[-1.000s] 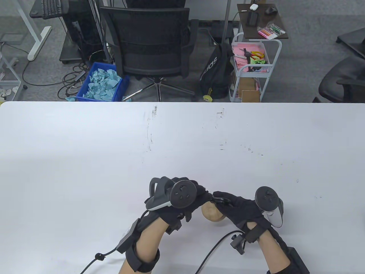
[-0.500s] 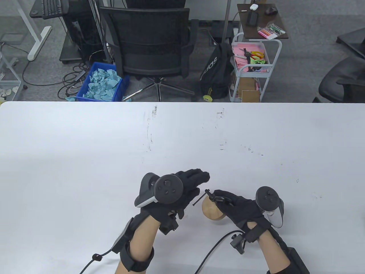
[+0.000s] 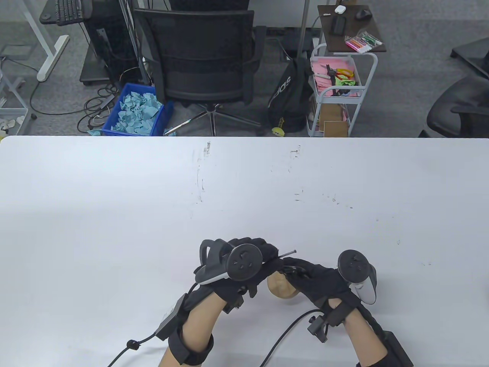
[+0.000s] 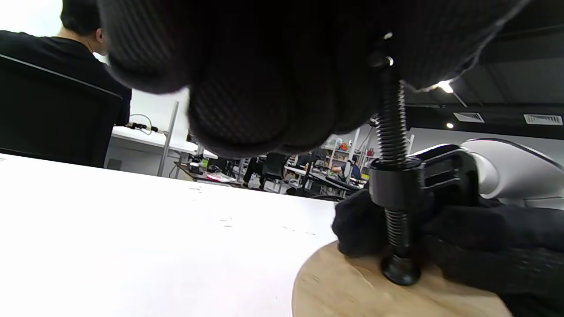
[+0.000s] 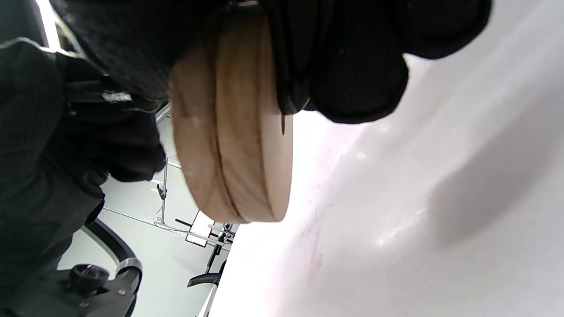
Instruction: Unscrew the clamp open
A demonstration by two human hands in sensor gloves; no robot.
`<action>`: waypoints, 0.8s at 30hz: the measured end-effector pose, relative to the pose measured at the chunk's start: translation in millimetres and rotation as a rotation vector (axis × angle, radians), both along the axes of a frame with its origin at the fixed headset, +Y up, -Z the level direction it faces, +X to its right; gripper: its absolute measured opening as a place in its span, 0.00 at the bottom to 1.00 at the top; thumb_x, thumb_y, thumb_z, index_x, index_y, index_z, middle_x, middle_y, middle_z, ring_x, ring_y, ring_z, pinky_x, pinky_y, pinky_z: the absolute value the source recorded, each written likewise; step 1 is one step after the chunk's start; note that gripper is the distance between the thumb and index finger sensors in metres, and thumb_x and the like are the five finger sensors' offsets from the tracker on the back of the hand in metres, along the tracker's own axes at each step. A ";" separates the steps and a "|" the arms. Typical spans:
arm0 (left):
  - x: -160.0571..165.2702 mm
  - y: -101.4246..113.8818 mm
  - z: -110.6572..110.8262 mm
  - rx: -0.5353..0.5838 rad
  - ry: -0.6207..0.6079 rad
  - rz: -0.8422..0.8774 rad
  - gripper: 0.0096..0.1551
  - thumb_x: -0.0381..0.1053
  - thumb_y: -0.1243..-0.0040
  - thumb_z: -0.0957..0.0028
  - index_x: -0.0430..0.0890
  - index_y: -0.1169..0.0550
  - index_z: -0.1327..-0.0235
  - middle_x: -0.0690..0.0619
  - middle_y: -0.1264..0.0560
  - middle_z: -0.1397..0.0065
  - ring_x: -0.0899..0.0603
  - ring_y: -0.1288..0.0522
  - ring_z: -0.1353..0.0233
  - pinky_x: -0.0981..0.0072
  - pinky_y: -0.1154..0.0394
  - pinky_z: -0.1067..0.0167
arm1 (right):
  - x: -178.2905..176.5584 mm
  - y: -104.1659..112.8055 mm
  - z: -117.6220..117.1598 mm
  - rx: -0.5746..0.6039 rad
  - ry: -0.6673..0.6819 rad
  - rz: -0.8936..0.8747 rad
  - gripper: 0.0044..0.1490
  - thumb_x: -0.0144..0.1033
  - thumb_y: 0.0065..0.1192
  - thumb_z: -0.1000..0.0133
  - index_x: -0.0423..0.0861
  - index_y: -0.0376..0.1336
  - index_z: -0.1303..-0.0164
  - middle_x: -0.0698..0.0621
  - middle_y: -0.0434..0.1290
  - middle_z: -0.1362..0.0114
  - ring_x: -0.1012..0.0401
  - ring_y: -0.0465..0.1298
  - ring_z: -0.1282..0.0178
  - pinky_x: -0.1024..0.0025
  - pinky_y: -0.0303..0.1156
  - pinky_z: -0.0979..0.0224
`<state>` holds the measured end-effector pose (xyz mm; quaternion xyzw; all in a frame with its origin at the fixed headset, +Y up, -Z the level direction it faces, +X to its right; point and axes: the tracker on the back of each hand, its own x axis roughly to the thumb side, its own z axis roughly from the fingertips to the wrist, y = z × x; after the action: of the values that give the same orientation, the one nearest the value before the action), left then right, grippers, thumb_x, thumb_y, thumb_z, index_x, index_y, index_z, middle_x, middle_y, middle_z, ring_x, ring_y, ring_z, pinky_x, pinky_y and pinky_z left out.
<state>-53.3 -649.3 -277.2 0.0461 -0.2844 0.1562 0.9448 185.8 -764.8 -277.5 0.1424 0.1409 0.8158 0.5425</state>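
A small black clamp (image 4: 440, 171) is screwed down on two stacked wooden discs (image 3: 279, 287) near the table's front edge. Its threaded screw (image 4: 392, 127) ends in a pad (image 4: 400, 269) that presses on the top disc (image 4: 352, 290). My left hand (image 3: 263, 253) grips the screw's thin handle bar (image 3: 287, 253), whose one end sticks out to the right. My right hand (image 3: 301, 272) holds the clamp frame and the discs (image 5: 229, 132) tilted above the table. The clamp's lower jaw is hidden behind my right fingers (image 5: 352, 66).
The white table (image 3: 244, 183) stretches wide beyond and beside the hands, with faint scuff marks. Glove cables (image 3: 282, 336) trail to the front edge. A black office chair (image 3: 198, 65), a blue bin (image 3: 137, 111) and a white cart (image 3: 336, 88) stand behind the table.
Half a second ago my left hand was off the handle bar, open to the left. It has come back and closed on the bar, which has turned so that its end points right.
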 end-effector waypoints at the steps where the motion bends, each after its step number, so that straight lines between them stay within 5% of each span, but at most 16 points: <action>1: 0.0 -0.9 -0.3 0.002 0.004 0.002 0.23 0.70 0.43 0.51 0.56 0.13 0.64 0.55 0.14 0.62 0.50 0.14 0.64 0.64 0.17 0.58 | 0.0 0.0 0.0 0.002 -0.001 0.001 0.28 0.52 0.67 0.51 0.65 0.68 0.38 0.41 0.67 0.34 0.62 0.80 0.52 0.50 0.69 0.42; 6: -0.2 -3.0 -1.5 0.002 0.013 0.008 0.23 0.71 0.44 0.51 0.56 0.13 0.66 0.55 0.13 0.63 0.51 0.13 0.65 0.65 0.17 0.59 | 0.5 -0.4 -0.4 -0.008 -0.006 -0.004 0.29 0.51 0.67 0.51 0.64 0.68 0.37 0.41 0.67 0.34 0.62 0.80 0.52 0.49 0.69 0.42; 11: -5.7 9.4 6.7 0.029 -0.003 0.082 0.35 0.67 0.36 0.52 0.59 0.27 0.30 0.55 0.24 0.27 0.46 0.17 0.35 0.53 0.22 0.36 | 2.9 -0.9 -1.2 -0.018 -0.018 -0.025 0.29 0.52 0.67 0.51 0.65 0.68 0.37 0.41 0.67 0.33 0.62 0.80 0.51 0.49 0.69 0.42; 13: -4.5 11.1 10.6 0.031 -0.080 0.153 0.33 0.61 0.33 0.50 0.63 0.28 0.29 0.59 0.28 0.22 0.46 0.22 0.24 0.49 0.25 0.29 | 3.3 -1.5 -1.9 -0.027 -0.017 -0.028 0.29 0.51 0.67 0.51 0.64 0.68 0.37 0.41 0.67 0.33 0.61 0.80 0.51 0.49 0.69 0.41; 16: 3.1 10.1 11.1 0.005 -0.151 0.170 0.29 0.56 0.30 0.50 0.65 0.25 0.33 0.61 0.26 0.23 0.48 0.25 0.21 0.48 0.27 0.26 | 3.4 -1.3 -1.7 -0.025 -0.016 -0.028 0.29 0.51 0.67 0.51 0.64 0.68 0.37 0.41 0.67 0.33 0.61 0.80 0.51 0.49 0.68 0.41; 24: -4.4 3.8 3.5 -0.021 -0.052 -0.029 0.32 0.60 0.33 0.51 0.66 0.26 0.31 0.60 0.29 0.20 0.42 0.34 0.15 0.40 0.34 0.23 | 5.4 -1.2 -1.3 -0.022 -0.030 -0.041 0.29 0.50 0.68 0.51 0.63 0.69 0.37 0.39 0.67 0.34 0.60 0.80 0.52 0.48 0.68 0.42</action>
<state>-57.7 -645.6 -273.7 0.0280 -0.3077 0.1468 0.9397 191.2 -766.0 -278.8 0.1271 0.1389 0.8050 0.5626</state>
